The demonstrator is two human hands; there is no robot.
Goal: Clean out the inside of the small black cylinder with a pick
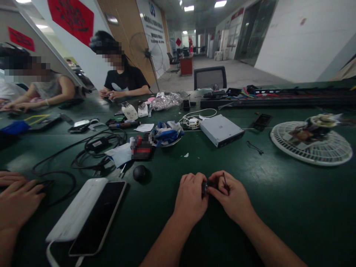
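Observation:
My left hand (191, 196) is closed around a small dark part (205, 187) with a shiny metal-looking end, mostly covered by the fingers. Close beside it on the right, my right hand (236, 198) has its thumb and index finger pinched at that part. A thin dark stick-like tool (224, 179) pokes up between the curled fingers of my right hand; its exact kind is too small to tell. Both hands are low over the dark green table (164, 218), near its front middle.
Left of my hands lie a black-screened phone (100, 218), a white power bank-like case (75, 211) and a round black knob (139, 173). Further back are a silver disc drive (221, 129) and a white fan grille (280, 142). Another person's hand (19, 200) rests at far left.

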